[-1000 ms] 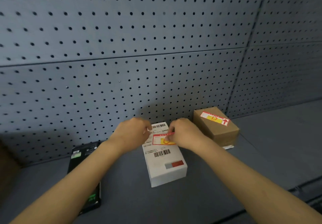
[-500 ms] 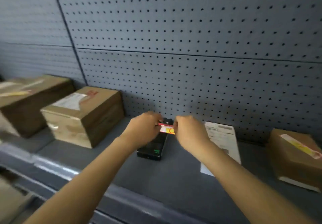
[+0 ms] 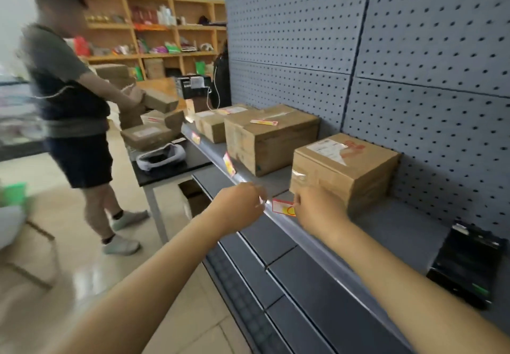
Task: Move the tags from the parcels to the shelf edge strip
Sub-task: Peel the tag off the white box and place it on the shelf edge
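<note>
A red-and-yellow tag (image 3: 283, 207) hangs just above the grey shelf edge strip (image 3: 287, 225), pinched at its right end by my right hand (image 3: 317, 210). My left hand (image 3: 240, 207) sits close to the tag's left end with fingers curled; whether it touches the tag is unclear. Two other tags, one nearer (image 3: 229, 164) and one farther (image 3: 196, 137), are stuck along the strip to the left. A brown parcel (image 3: 342, 169) stands on the shelf right behind my right hand. A larger parcel (image 3: 270, 138) farther left carries a tag (image 3: 263, 122) on top.
A black handheld scanner (image 3: 466, 262) lies on the shelf at the right. More parcels (image 3: 212, 124) line the shelf's far end. A person (image 3: 66, 100) stands at the left holding a box beside a black table (image 3: 171, 160) with parcels. Pegboard backs the shelf.
The view has swung left from the white parcel and scanner to the shelf's front. Both hands carried the peeled tag from above the scanner down to the edge strip.
</note>
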